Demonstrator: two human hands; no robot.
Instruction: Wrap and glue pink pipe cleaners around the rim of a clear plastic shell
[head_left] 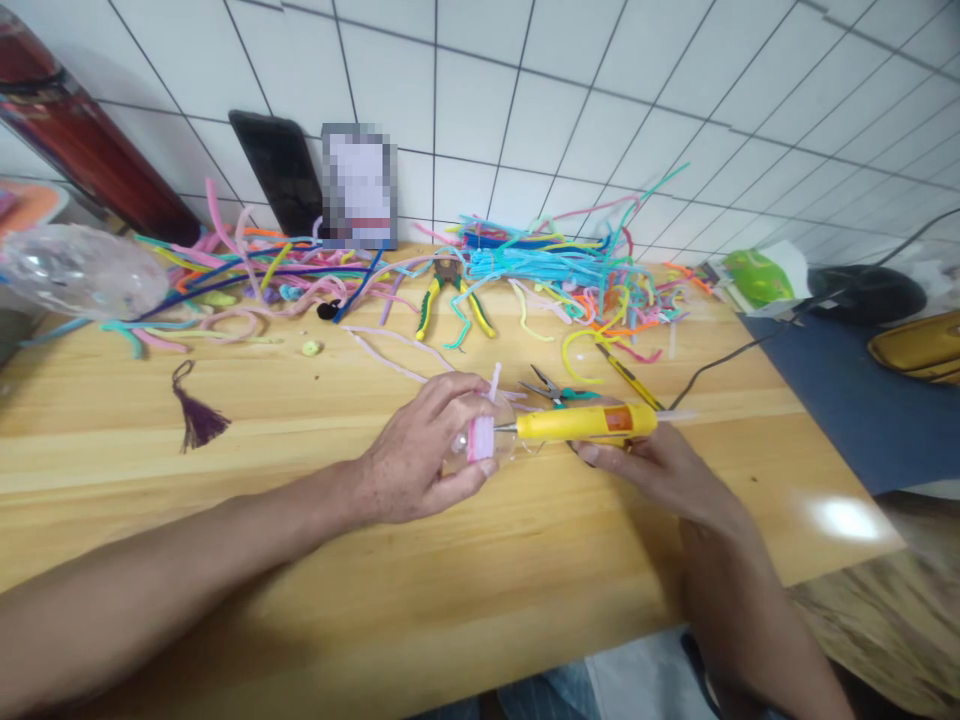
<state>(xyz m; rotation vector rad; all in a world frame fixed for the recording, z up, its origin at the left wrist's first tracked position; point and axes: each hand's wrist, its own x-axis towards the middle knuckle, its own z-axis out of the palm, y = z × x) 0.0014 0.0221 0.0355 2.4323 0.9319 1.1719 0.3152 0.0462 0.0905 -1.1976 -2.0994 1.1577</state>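
Observation:
My left hand [420, 450] is closed around a small clear plastic bottle [456, 455] lying on its side. Lilac and pink pipe cleaner [482, 438] is wound round the bottle in a band, and a loose end sticks up past my fingers. My right hand [660, 465] grips a yellow hot glue gun [577, 424] from behind and below, its fingers partly hidden. The gun's metal nozzle points left and meets or nearly meets the wound band. A clear glue stick [675, 415] juts from the gun's rear.
Behind my hands lie teal-handled pliers [559, 388], a yellow cutter knife [630, 376] and green-yellow pliers [455, 295]. Pipe cleaners [540, 262] are heaped along the tiled wall. A dark tassel [199, 408] rests at left. A black cord [731, 355] runs to the right.

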